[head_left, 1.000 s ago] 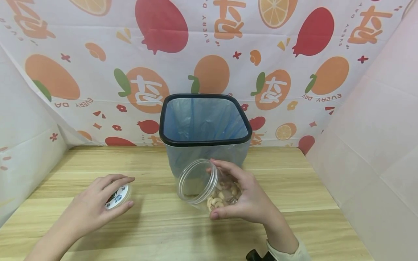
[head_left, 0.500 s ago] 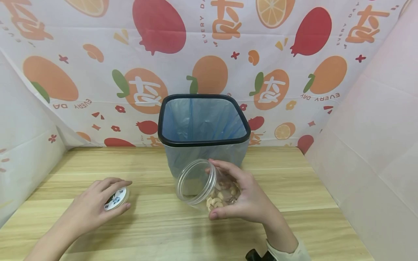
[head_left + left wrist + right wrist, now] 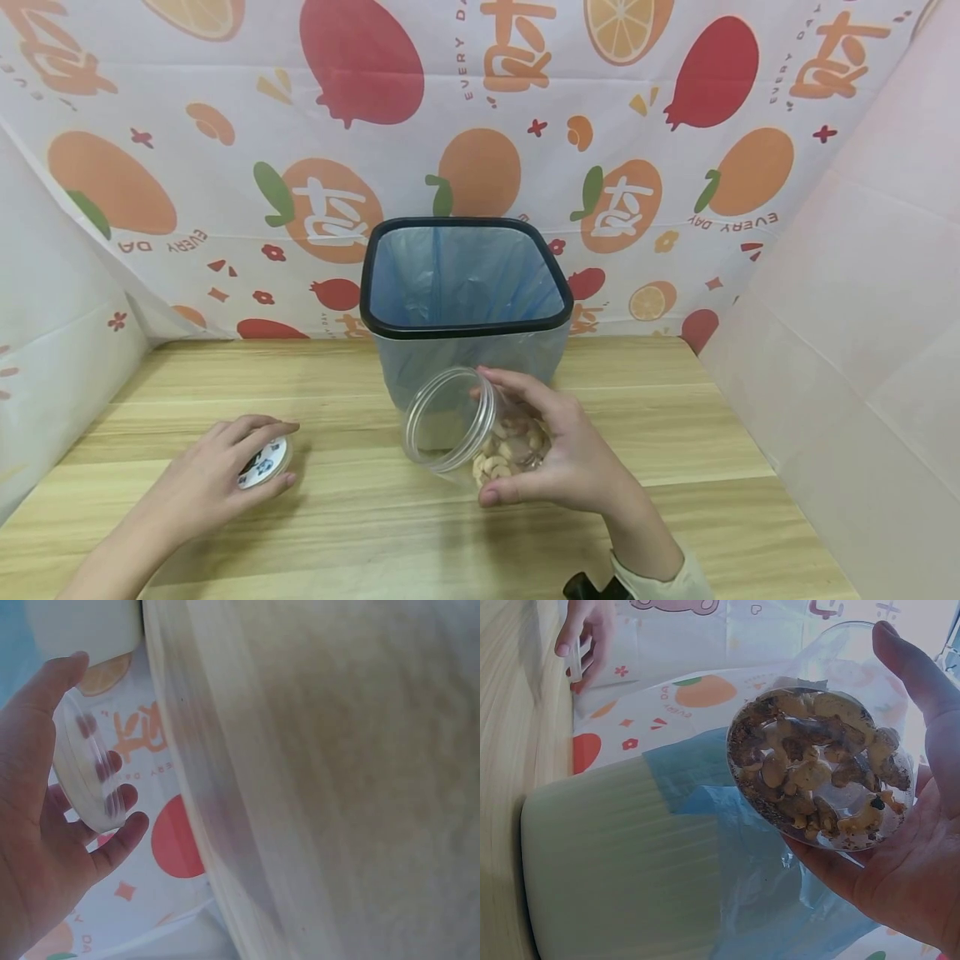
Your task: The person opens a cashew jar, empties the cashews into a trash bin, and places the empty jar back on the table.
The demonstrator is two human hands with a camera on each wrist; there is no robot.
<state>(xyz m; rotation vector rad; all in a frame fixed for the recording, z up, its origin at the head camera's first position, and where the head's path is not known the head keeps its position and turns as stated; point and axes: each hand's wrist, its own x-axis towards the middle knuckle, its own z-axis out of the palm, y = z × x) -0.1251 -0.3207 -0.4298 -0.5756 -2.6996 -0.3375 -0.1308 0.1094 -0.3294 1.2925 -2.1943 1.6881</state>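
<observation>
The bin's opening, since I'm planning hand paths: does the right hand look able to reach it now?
Probably yes: the right hand holds the jar in front of the bin, whose top is uncovered; the hand would need to lift over the black rim.

Wood-grain counter (image 3: 360, 533), pale yellow, with lighter and darker bands running from side to side and rounded corners at the back. A single square-mouthed bin (image 3: 472, 354) stands upright on it, near the middle of the back edge. The bin's wall is pale and translucent; a black rim (image 3: 465, 332) surrounds the mouth, and a blue liner (image 3: 465, 275) covers the inside. Soft shadows fall on the counter's front half, left and right of centre.
</observation>
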